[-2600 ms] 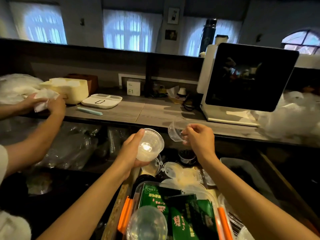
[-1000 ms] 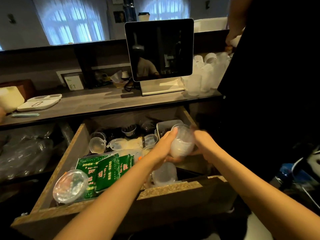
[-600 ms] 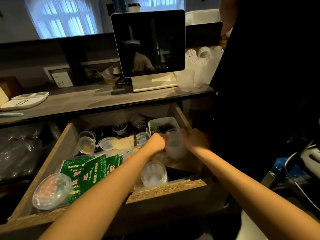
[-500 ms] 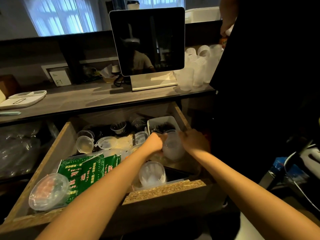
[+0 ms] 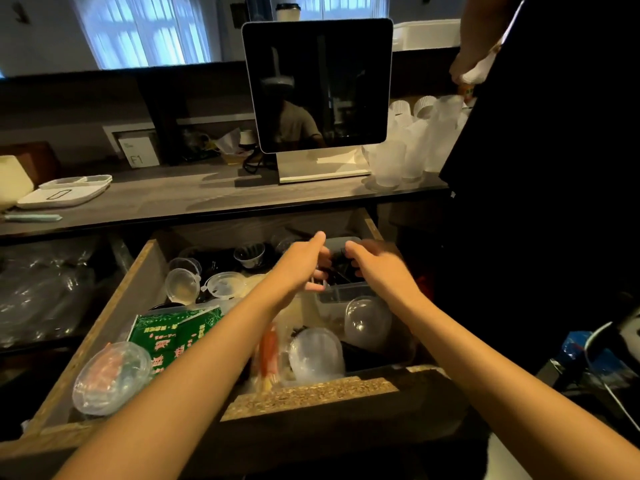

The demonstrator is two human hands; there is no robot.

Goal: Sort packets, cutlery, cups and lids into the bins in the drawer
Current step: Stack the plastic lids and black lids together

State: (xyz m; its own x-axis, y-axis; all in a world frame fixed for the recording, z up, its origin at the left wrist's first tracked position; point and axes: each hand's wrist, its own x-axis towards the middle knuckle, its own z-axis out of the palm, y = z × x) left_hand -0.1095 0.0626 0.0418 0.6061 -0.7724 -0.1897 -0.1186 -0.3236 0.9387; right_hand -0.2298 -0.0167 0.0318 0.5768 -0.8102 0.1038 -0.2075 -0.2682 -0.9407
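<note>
The wooden drawer (image 5: 311,393) stands pulled out below the counter. My left hand (image 5: 303,266) and my right hand (image 5: 379,268) hover side by side over a grey bin (image 5: 341,294) at the drawer's back right; both hold nothing, fingers loosely curled and apart. Dark cutlery shows in the bin between them. A clear cup (image 5: 367,322) lies on its side just in front of the bin, with another clear cup (image 5: 317,353) beside it. Green packets (image 5: 173,337) lie under my left forearm. Small lidded sauce cups (image 5: 181,289) and a flat lid (image 5: 225,284) sit at the back left.
A round lidded container (image 5: 110,375) rests at the drawer's front left corner. On the counter (image 5: 173,199) stand a dark screen (image 5: 318,84), stacked clear cups (image 5: 412,147) and a white scale (image 5: 62,192). A person in dark clothes (image 5: 536,168) stands close on the right.
Both hands held a clear cup over the drawer's right side; the cup now lies in the drawer and the hands have moved back over the grey bin, empty.
</note>
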